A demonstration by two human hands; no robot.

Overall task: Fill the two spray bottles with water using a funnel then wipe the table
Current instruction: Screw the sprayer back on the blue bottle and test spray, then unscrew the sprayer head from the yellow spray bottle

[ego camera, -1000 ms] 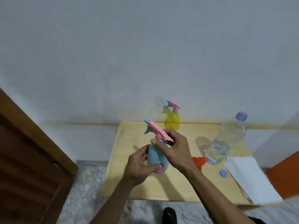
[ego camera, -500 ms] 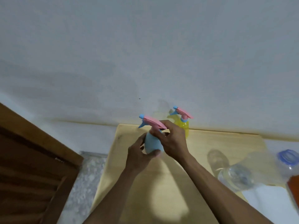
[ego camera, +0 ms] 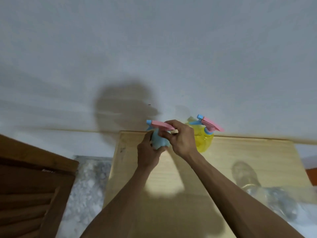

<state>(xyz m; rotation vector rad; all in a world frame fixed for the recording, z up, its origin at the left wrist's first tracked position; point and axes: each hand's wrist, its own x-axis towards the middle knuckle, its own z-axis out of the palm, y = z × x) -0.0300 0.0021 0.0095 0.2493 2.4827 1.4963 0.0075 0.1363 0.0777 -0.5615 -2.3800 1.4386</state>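
Above the far left part of the pale wooden table [ego camera: 240, 160], the left hand [ego camera: 147, 153] grips the small blue plastic spray bottle [ego camera: 158, 141] by its body. The right hand [ego camera: 180, 138] pinches its pink trigger head [ego camera: 160, 125]. Judging from this, the head is being unscrewed: hold the body steady and upright, twist only the collar, then lift straight so the dip tube clears.

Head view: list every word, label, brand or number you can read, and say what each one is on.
No text can be read.
Dark wooden door: a small pale mark near its top edge, too blurred to read.
Blue bottle, yellow bottle, clear bottle: no label or print shows.
Table, wall: no writing.
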